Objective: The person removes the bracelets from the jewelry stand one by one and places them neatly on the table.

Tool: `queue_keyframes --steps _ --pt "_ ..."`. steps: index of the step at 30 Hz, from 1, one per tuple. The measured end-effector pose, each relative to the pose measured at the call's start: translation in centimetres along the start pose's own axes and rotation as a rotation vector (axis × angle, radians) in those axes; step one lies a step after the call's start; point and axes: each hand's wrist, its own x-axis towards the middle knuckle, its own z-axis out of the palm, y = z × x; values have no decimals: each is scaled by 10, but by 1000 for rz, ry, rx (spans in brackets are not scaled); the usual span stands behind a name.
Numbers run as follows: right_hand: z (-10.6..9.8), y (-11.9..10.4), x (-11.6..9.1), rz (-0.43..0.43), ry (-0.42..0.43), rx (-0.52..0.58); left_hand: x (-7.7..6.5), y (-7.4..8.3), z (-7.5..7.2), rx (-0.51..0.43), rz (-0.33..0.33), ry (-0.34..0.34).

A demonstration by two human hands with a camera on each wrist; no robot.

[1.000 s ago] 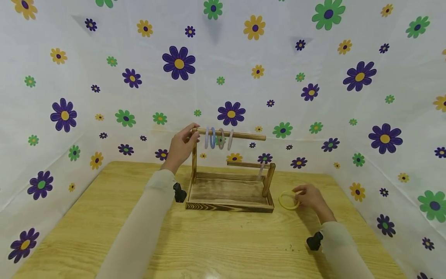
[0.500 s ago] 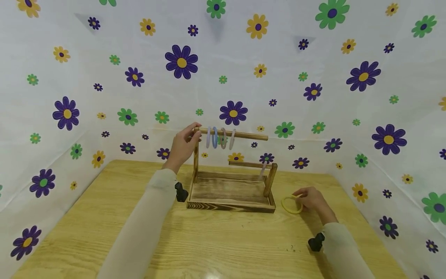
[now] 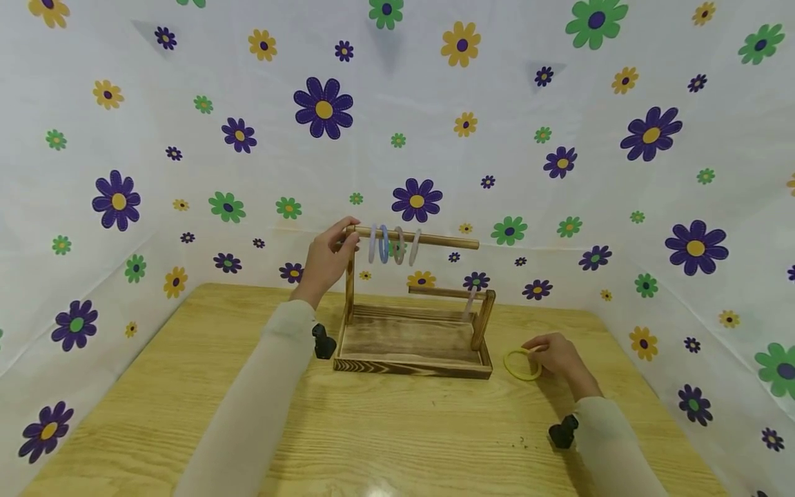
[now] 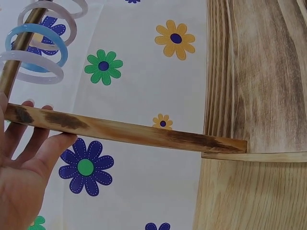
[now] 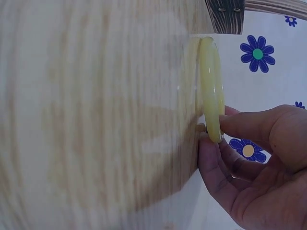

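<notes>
Fingers [image 5: 213, 170] of the right hand [image 3: 555, 353] pinch the yellow ring [image 5: 210, 86], set close together with the ring between thumb and fingertips. It sits nearly flat and low over the table [image 3: 385, 428], between the rack [image 3: 410, 368] and the table's right edge; whether it touches the wood cannot be told. Left hand [image 3: 326, 259] fingers are bent about the top of the tall post [image 4: 124, 134], gripping it just beside the start of the upper rod [image 3: 456, 241]. The rack stands near the table's far edge, roughly midway between its left and right edges. On the half of the upper rod nearer the tall post hang four rings: lilac [image 3: 372, 248], blue [image 3: 384, 248], brownish [image 3: 399, 255] and whitish [image 3: 414, 250]. A pale ring [image 3: 469, 304] hangs from the lower rod [image 3: 431, 291], near the short post [image 3: 483, 321] on the side towards the table's right edge. Dark specks [image 3: 522, 442] dot the table, nearer its near edge than the yellow ring. Flowered cloth [image 3: 373, 159] rises beyond the far edge and along both sides.
</notes>
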Motion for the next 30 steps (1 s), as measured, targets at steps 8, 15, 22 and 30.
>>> queue_keyframes --steps 8,15,22,30 --pt "1 -2 0 -2 11 2 0 1 -1 -7 2 -5" --pt "2 -1 -1 -11 11 -3 -1 1 0 -10 -3 0" --pt "1 -3 -1 -8 13 -13 -2 2 -1 -4 14 1" --pt "3 -4 0 -9 23 -22 -2 1 0 8 16 7"
